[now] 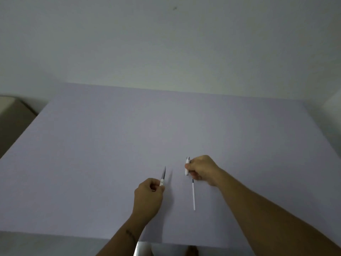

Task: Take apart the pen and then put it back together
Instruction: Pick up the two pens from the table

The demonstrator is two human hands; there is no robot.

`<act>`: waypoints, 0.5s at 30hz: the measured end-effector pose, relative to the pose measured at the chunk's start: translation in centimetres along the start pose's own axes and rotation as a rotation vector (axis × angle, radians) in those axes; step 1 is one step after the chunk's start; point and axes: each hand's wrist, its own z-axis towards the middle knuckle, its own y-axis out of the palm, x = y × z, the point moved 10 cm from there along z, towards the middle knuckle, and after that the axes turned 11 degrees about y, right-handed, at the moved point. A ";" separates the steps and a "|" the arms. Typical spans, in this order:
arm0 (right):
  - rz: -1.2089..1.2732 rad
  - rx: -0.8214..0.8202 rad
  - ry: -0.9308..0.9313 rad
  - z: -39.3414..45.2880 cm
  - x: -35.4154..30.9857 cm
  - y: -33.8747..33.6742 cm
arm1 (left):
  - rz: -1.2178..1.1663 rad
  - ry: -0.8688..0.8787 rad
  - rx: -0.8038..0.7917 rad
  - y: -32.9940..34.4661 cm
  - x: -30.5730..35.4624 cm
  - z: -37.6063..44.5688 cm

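A pale wall [166, 43] rises behind a wide, smooth, matte lavender table [110, 145], with a brown shape at the far left edge. Two bare forearms reach over the near edge: the right hand [201, 169] is closed around the white, cylindrical upper barrel [187, 166] with its metal cap, a thin white refill [193, 195] jutting from it toward the viewer. The left hand [147, 196], well apart, pinches the tapered grey tip section [163, 176] with a white collar; no writing is legible.
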 end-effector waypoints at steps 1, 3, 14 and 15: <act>-0.057 0.057 -0.025 0.1 0.6 0.4 | -0.014 -0.003 -0.010 -0.1 0.1 0.3; -0.214 0.177 -0.098 0.0 1.2 1.6 | -0.029 -0.013 -0.026 -0.4 -0.1 0.7; -0.471 0.368 -0.212 -0.3 2.3 6.1 | 0.037 -0.022 -0.129 -0.1 -3.5 -0.2; -0.467 0.377 -0.217 -0.2 2.4 6.2 | 0.024 -0.028 -0.138 -0.1 -3.6 -0.3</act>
